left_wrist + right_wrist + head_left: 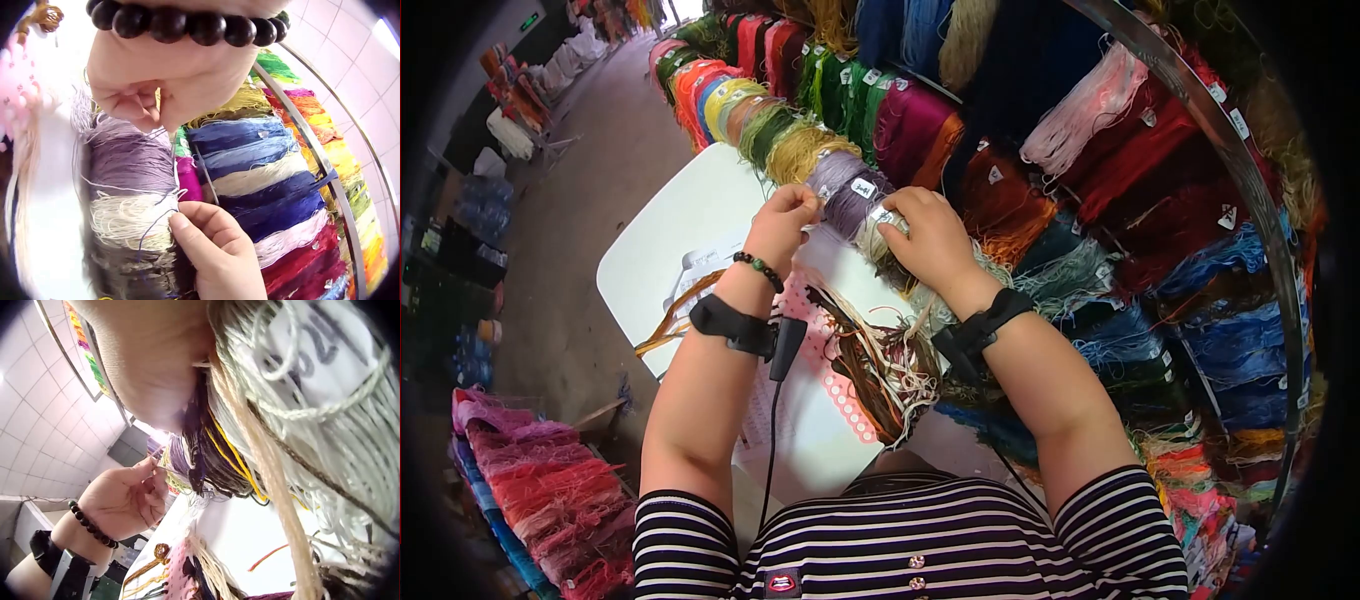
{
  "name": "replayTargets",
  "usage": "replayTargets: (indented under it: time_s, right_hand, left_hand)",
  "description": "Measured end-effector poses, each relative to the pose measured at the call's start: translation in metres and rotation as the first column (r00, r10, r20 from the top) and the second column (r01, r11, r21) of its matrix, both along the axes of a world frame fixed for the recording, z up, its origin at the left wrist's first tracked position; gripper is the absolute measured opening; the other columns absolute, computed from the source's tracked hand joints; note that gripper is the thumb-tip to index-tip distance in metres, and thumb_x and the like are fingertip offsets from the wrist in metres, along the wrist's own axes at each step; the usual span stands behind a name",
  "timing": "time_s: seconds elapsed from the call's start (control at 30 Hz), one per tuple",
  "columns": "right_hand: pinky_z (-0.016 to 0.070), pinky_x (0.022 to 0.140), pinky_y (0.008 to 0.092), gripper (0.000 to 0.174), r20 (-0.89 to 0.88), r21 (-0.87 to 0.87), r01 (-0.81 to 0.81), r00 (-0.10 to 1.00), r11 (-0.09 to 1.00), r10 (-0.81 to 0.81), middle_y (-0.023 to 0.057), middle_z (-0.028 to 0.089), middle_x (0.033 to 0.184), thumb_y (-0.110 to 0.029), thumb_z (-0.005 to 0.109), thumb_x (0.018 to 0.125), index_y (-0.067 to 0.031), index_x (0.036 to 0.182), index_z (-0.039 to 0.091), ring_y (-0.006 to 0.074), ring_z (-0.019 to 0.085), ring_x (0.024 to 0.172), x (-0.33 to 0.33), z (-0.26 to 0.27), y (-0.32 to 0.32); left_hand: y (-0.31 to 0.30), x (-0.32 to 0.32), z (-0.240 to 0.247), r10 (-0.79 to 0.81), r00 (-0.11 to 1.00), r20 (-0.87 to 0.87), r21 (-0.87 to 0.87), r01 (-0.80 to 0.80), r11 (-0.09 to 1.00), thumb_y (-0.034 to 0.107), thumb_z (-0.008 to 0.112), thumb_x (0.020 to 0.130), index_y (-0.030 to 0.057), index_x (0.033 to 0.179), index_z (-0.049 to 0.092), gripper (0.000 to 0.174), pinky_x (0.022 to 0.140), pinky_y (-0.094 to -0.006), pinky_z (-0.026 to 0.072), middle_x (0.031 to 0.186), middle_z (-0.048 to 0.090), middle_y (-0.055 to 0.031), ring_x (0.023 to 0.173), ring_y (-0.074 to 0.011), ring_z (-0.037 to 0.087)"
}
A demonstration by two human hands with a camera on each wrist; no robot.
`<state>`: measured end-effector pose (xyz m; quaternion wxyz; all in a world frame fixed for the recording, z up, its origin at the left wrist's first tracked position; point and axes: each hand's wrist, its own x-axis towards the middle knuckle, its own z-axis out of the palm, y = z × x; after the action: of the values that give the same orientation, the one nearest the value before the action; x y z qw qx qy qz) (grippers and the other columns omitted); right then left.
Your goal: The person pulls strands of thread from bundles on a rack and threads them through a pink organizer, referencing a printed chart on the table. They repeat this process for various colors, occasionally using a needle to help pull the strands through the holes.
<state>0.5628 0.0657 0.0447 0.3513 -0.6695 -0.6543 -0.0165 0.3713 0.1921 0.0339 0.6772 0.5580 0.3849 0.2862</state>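
Note:
My left hand [783,225] pinches a thin thread between thumb and fingertip beside the purple skein [128,159]; the right wrist view shows this left hand [125,500] with its other fingers curled. At the cream skein [128,219], my right hand [222,250] has thumb and forefinger together on a thin dark thread, which loops down over the cream strands. Seen from the head view, the right hand [930,235] lies over the skein row, next to a white label [863,187]. Its fingertips are hidden in the right wrist view.
Loose brown and cream threads [885,375] lie on a pink dotted strip [850,408] on the white table [660,225]. Coloured skeins hang on racks at the right behind a metal rail [1200,100]. Red and pink skeins [550,480] stand at the lower left.

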Motion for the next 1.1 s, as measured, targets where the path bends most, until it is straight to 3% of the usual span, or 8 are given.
replayTargets:
  time_s: [0.23,0.33,0.47,0.57,0.7,0.87,0.9,1.1]
  right_hand:
    - [0.0392,0.094,0.0478,0.019,0.169,0.219,-0.280,0.954,0.935,0.247,0.0102,0.066,0.099,-0.019,0.065,0.083,-0.0084,0.099,0.066,0.0324,0.061,0.096,-0.044,0.050,0.022]
    - [0.0440,0.086,0.0454,0.017,0.047,-0.174,-0.367,0.924,0.914,0.380,0.0102,0.068,0.087,-0.020,0.065,0.083,-0.0077,0.094,0.068,0.0336,0.063,0.089,-0.050,0.070,0.028]
    - [0.0463,0.060,0.0289,0.016,-0.280,-0.235,-0.393,0.903,0.889,0.325,0.0046,0.060,0.065,-0.017,0.062,0.087,-0.0029,0.084,0.068,0.0116,0.059,0.065,-0.078,0.122,0.004]
    - [0.0473,0.065,0.0240,0.014,-0.681,0.003,-0.560,0.605,0.828,0.412,0.0023,0.063,0.079,-0.013,0.061,0.087,-0.0010,0.085,0.069,0.0081,0.060,0.074,-0.094,0.203,-0.032]
    - [0.0481,0.070,0.0305,0.013,-0.589,0.282,-0.588,0.518,0.758,0.621,0.0073,0.059,0.084,-0.014,0.057,0.087,-0.0016,0.091,0.061,0.0168,0.058,0.077,-0.056,0.340,-0.119]
    - [0.0434,0.067,0.0365,0.023,-0.297,0.803,-0.142,0.746,0.579,0.596,0.0037,0.052,0.065,-0.023,0.056,0.089,-0.0063,0.073,0.053,0.0203,0.050,0.063,0.006,0.505,-0.269]
    - [0.0431,0.066,0.0351,0.023,-0.291,0.682,-0.312,0.714,0.662,0.637,0.0027,0.048,0.063,-0.022,0.055,0.090,-0.0075,0.072,0.051,0.0191,0.048,0.061,0.029,0.522,-0.317]
    - [0.0436,0.063,0.0324,0.019,-0.655,0.219,-0.359,0.635,0.907,0.409,0.0011,0.050,0.066,-0.023,0.061,0.088,-0.0076,0.077,0.058,0.0146,0.049,0.062,-0.030,0.361,-0.185]
  left_hand:
    - [-0.040,-0.035,0.051,-0.117,0.992,0.043,0.238,0.104,0.966,0.009,0.053,0.094,0.0059,0.092,0.055,0.004,0.063,-0.0213,0.0433,0.078,0.058,0.0015,0.072,-0.0078,0.055]
    - [-0.047,-0.055,0.062,-0.092,0.996,0.002,0.304,0.087,0.949,0.015,0.052,0.097,0.0095,0.093,0.056,0.008,0.059,-0.0187,0.0395,0.079,0.057,0.0041,0.072,-0.0042,0.052]
    - [-0.057,-0.083,0.067,-0.107,0.988,0.114,0.239,0.078,0.968,0.019,0.054,0.097,0.0076,0.102,0.060,0.014,0.069,-0.0216,0.0464,0.093,0.063,-0.0005,0.081,-0.0076,0.057]
    - [-0.089,-0.099,0.089,0.057,0.970,0.238,0.087,-0.080,0.993,0.021,0.056,0.096,0.0085,0.112,0.061,0.021,0.078,-0.0238,0.0480,0.106,0.065,-0.0013,0.092,-0.0093,0.060]
    - [-0.100,-0.144,0.043,0.068,0.996,0.061,-0.057,-0.064,0.996,0.022,0.056,0.096,0.0128,0.115,0.061,0.022,0.083,-0.0267,0.0480,0.111,0.065,0.0014,0.099,-0.0106,0.060]
    - [-0.120,-0.166,0.008,0.061,0.997,-0.038,-0.206,-0.068,0.976,0.020,0.057,0.094,0.0095,0.111,0.061,0.020,0.084,-0.0273,0.0479,0.109,0.065,-0.0017,0.097,-0.0110,0.060]
    - [-0.123,-0.165,0.007,0.051,0.997,-0.059,-0.223,-0.063,0.973,0.020,0.057,0.094,0.0087,0.111,0.061,0.021,0.084,-0.0271,0.0480,0.109,0.065,-0.0023,0.097,-0.0111,0.060]
    - [-0.130,-0.149,-0.004,0.054,0.998,-0.035,-0.250,-0.061,0.966,0.019,0.056,0.094,0.0059,0.111,0.060,0.023,0.084,-0.0286,0.0490,0.111,0.064,-0.0046,0.098,-0.0137,0.062]
